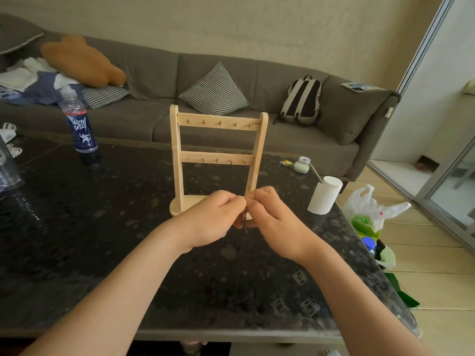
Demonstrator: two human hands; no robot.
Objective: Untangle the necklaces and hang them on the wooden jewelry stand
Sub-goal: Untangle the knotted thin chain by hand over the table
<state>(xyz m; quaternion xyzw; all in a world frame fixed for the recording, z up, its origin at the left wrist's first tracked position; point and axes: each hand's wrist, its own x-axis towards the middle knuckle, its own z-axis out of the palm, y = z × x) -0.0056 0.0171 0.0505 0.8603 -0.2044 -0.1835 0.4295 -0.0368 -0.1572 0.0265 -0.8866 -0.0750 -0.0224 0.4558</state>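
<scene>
**Both hands pinch a dark necklace in front of the wooden stand**

The only lettering in sight is on the clear plastic bottle with a blue label [80,127], well beyond the left hand and off to its left. The label carries white graffiti-style marks that cannot be read. No other brand or text can be made out.

The left hand [213,217] and the right hand [273,214] are raised above the dark speckled glossy bench [102,227], and their fingertips almost touch. The fingers of both hands are curled in and narrow. Each hand pinches the same dark thin necklace [244,223], and a short length of it dangles between the two hands. How much of it is bunched inside the fingers cannot be told.

Just beyond the hands stands the pale wooden jewelry stand [218,155], upright on its rounded base. It has two crossbars, and each bears a row of five small metal hooks. The hands cover part of the base.

Beyond the right hand and to its right are a white paper cup with a stick in it [325,200] and, farther off, a small pale green jar [301,165]. A white plastic bag [372,209] lies off the bench edge on that side. A grey sofa [257,129] runs along the wall behind the stand, and on it are a houndstooth cushion [214,89] and a grey-and-black backpack [302,101].
</scene>
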